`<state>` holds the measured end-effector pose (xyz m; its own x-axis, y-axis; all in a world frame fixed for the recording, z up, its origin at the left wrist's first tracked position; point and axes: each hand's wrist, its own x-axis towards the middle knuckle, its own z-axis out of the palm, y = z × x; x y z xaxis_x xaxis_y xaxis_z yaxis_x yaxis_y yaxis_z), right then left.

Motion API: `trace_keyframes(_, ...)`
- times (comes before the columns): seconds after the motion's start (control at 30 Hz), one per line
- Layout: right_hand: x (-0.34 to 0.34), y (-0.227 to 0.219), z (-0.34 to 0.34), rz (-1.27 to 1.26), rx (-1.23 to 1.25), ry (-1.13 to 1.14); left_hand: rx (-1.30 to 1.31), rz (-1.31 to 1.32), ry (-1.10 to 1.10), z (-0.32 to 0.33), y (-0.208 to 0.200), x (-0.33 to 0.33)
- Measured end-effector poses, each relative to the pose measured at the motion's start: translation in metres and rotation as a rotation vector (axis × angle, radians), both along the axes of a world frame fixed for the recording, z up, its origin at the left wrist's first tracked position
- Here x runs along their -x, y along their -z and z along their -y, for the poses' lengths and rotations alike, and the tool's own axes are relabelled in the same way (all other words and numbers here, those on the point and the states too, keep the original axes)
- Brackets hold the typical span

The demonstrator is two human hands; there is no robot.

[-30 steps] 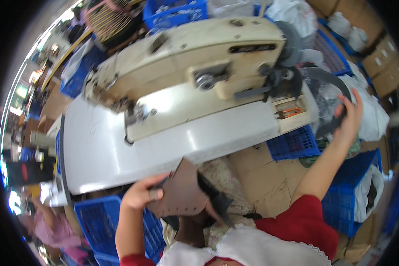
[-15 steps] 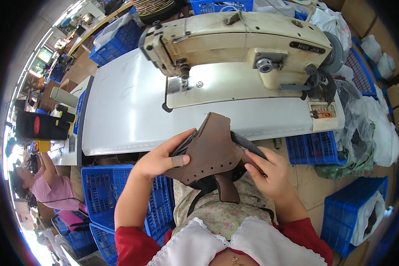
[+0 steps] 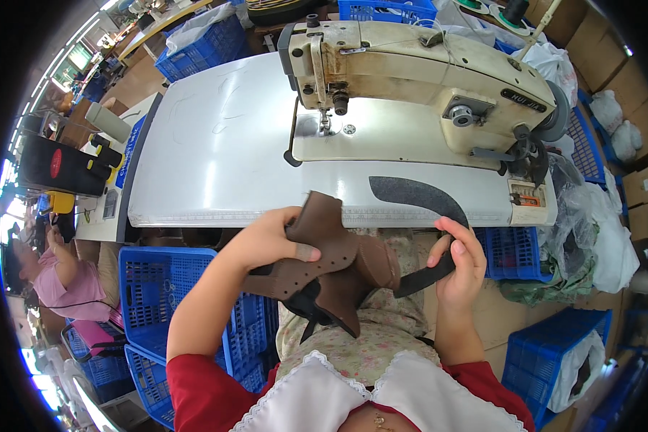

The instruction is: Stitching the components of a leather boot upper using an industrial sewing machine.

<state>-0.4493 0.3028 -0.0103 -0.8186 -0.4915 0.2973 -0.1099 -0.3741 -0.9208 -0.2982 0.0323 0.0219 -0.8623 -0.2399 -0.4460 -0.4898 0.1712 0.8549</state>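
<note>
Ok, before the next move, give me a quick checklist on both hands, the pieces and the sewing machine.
1. Left hand has a grip on the brown leather piece: ok, thumb on top.
2. Right hand has the dark curved strip: ok, held between thumb and fingers.
3. Strip laid along the leather's edge: not ok, it bows out to the right.
4. Strip's lower end touching the leather: cannot tell, they look close.
5. Both pieces away from the needle area of the sewing machine: ok, both sit nearer the body.
6. Presser foot raised: cannot tell, too small.
</note>
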Motion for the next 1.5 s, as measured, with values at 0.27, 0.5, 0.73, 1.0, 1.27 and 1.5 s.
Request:
trace_keyframes(0.27,0.044,0.0,-0.016,-0.209,0.322,-0.045,0.036,0.001,-0.048,0.019,-0.005,-0.003)
trace_keyframes(0.5,0.037,-0.036,0.003,-0.42,-0.088,-0.48,0.205,0.016,0.023,0.017,-0.016,0.008)
trace_keyframes(0.73,0.066,-0.037,0.005,-0.257,-0.216,-0.698,0.4,-0.002,0.113,0.03,-0.035,0.021)
trace_keyframes(1.0,0.036,-0.021,0.072,-0.593,-0.532,-0.093,0.489,-0.01,0.253,0.064,-0.048,0.071)
trace_keyframes(1.27,0.029,0.018,0.118,-0.928,-0.616,-0.004,0.198,0.11,0.21,0.123,0.008,0.099)
trace_keyframes(1.5,0.026,0.022,0.132,-1.091,-0.695,-0.098,0.23,0.184,0.293,0.142,0.035,0.12)
